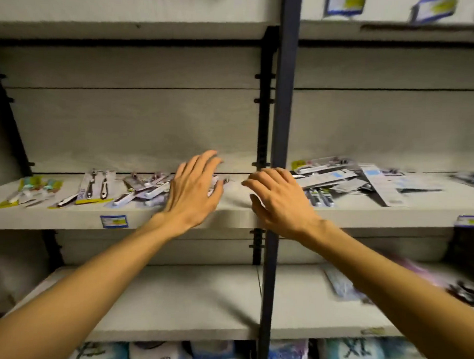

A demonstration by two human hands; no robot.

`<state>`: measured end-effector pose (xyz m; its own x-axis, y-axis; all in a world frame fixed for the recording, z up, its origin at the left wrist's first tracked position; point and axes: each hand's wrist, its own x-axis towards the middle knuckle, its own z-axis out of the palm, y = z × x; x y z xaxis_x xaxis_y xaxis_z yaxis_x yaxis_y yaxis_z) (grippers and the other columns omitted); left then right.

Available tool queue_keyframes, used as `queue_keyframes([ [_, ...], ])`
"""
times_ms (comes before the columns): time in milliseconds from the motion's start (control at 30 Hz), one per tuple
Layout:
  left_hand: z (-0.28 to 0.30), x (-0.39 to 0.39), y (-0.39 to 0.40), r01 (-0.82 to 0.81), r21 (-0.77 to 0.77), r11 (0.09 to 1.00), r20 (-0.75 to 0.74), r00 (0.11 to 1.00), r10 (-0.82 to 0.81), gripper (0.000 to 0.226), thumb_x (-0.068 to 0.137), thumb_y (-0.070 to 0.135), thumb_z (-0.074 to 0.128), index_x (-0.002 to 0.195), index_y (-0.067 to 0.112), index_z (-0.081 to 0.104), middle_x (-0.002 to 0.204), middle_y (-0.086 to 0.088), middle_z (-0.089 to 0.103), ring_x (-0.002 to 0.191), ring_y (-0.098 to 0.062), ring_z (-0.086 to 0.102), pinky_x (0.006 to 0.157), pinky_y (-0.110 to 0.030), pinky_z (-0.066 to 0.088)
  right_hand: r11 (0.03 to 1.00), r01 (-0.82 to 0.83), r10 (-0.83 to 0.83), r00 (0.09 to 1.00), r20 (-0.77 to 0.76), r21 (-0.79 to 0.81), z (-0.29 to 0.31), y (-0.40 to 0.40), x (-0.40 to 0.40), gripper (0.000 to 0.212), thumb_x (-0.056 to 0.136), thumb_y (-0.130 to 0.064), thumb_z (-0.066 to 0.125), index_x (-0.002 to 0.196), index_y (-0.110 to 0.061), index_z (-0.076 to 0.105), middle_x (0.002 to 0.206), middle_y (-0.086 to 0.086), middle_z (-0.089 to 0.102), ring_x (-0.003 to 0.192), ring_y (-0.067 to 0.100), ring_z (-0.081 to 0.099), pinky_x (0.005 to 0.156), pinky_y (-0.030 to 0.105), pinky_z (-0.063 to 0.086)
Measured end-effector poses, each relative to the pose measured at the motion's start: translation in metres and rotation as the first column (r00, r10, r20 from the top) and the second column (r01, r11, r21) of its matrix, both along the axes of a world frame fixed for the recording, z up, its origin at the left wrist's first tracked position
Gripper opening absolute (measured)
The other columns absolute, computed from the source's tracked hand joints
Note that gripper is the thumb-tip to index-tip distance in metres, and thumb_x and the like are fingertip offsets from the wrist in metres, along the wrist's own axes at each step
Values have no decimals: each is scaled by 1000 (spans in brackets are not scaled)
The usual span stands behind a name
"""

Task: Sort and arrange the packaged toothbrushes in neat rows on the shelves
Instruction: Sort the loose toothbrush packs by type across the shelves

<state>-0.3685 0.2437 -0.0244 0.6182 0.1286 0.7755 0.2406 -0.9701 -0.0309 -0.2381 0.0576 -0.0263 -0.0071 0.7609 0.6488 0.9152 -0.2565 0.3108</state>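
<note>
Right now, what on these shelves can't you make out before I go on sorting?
- Head view: packs under the left hand, hidden by it.
- Pile of packs right of the post: motion-blurred, print unreadable.
- Price label: too small to read.
- Lower-shelf packs: blurred, partly behind the right forearm.

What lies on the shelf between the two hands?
In the head view, only bare shelf shows between the left hand and the right hand; the dark upright post stands just behind the right hand.

You can read "XL" on the blue-white pack point(359, 351) below the bottom shelf | the shelf-edge price tag point(113, 221) is too blurred for you to read | the toothbrush packages' point(96, 186) print is illegible
</note>
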Motion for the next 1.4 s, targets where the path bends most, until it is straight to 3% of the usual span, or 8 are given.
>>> queue_keyframes([
  [167,6,57,-84,251,146,957,-90,967,-240,40,88,20,59,127,15,62,132,-2,59,112,-21,58,91,-32,45,977,207,-198,972,-129,59,-12,-96,52,29,89,-26,53,116,-20,61,115,1,62,104,27,57,89,36,41],
  [333,0,124,-143,374,164,913,-206,918,-339,33,86,21,59,118,15,65,121,-2,64,106,-21,61,83,-34,53,899,437,-401,857,-325,43,-30,-166,101,33,91,-26,58,122,-18,61,121,4,62,109,28,58,89,39,45],
  [667,-14,276,-148,82,-204,976,-332,932,-147,46,91,35,56,135,19,52,141,-3,50,126,-27,50,93,-39,45,819,572,-484,654,-582,-38,-28,-212,212,55,93,-45,55,138,-14,47,134,10,56,121,30,51,94,40,46],
  [867,-11,333,-133,-65,-180,981,-465,885,-26,40,89,40,56,125,21,57,130,-5,60,116,-29,57,86,-39,49,795,566,-571,576,-586,-218,-14,-179,292,75,87,-63,58,137,-9,44,135,15,58,121,34,54,94,41,46],
  [967,-10,348,-120,-92,-141,986,-452,892,18,36,88,39,58,121,25,61,123,-5,65,113,-30,60,79,-36,46,773,572,-616,575,-538,-273,-17,-160,316,67,87,-66,56,126,-11,51,128,16,59,115,35,54,88,40,45],
  [1133,-1,358,-104,-121,-170,978,-414,909,41,23,91,29,51,105,24,70,113,-13,70,105,-39,63,70,-35,40,801,549,-582,618,-528,-240,-19,-156,333,35,88,-53,59,90,-18,59,108,11,65,100,34,57,72,33,40],
  [1267,24,365,-101,-98,-252,963,-338,941,8,27,87,25,54,107,28,72,110,-12,72,103,-41,63,77,-39,49,877,457,-362,428,-828,-148,0,-173,345,27,85,-33,63,70,-12,61,66,5,59,68,26,56,58,30,40],
  [1400,44,375,-118,-19,-345,938,-162,986,-40,28,87,29,55,108,29,74,108,-2,75,102,-35,66,81,-41,53,894,446,-84,263,-961,44,12,-190,359,23,88,-14,59,76,0,71,64,6,58,61,18,51,56,25,39],
])
